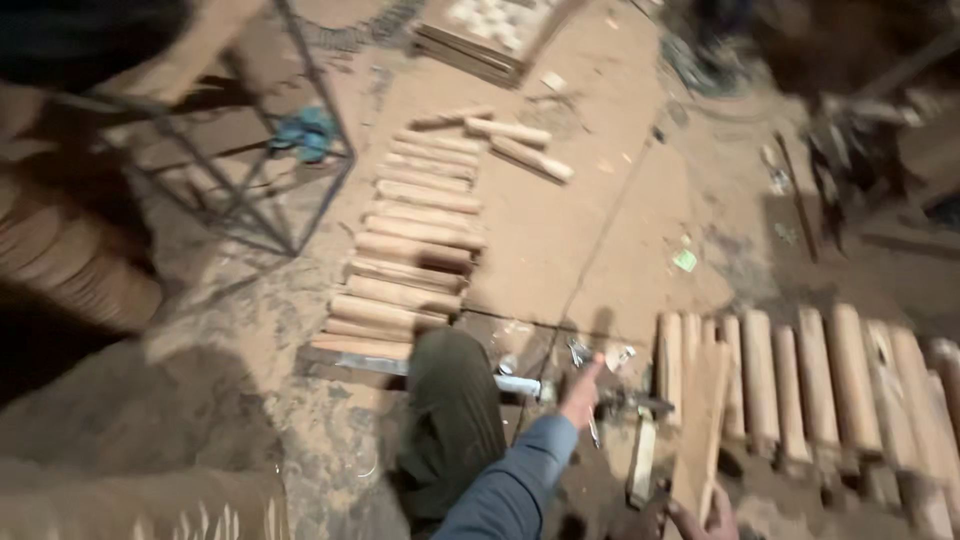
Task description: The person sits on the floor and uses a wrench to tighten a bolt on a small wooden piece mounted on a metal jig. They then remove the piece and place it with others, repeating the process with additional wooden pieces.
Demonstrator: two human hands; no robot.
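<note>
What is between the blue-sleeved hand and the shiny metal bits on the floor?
Nothing visible. The left hand reaches right up to the metal bits, and nothing lies between them. The right hand holds a wooden plank off to the side.

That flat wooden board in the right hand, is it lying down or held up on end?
Held up on end. The board rises nearly upright from the right hand, which grips its lower end, in front of the row of wooden pieces.
</note>
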